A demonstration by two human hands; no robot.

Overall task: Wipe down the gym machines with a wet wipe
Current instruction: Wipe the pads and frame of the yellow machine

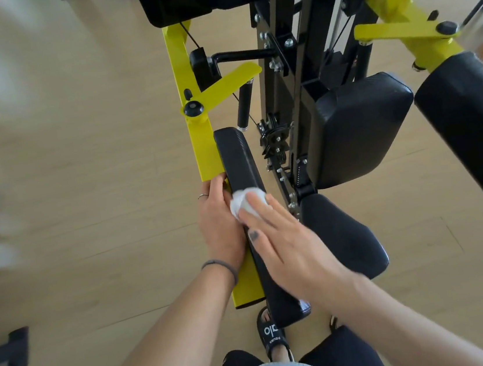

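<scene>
A long black arm pad [239, 158] runs along the yellow arm [199, 145] of a gym machine. A crumpled white wet wipe [244, 202] lies on the pad's middle. My right hand [286, 238] presses the wipe down with straight fingers laid across the pad. My left hand [219, 219] grips the pad's left edge beside the yellow arm, its fingers curled round the side and touching the wipe.
The black seat [347, 236] lies right of the pad, with a back pad [361, 125] and a second arm pad [471, 136] further right. The black frame with pulleys [277, 136] stands between them. Wooden floor [80, 172] spreads left, with dark equipment feet [11, 351] at its edge.
</scene>
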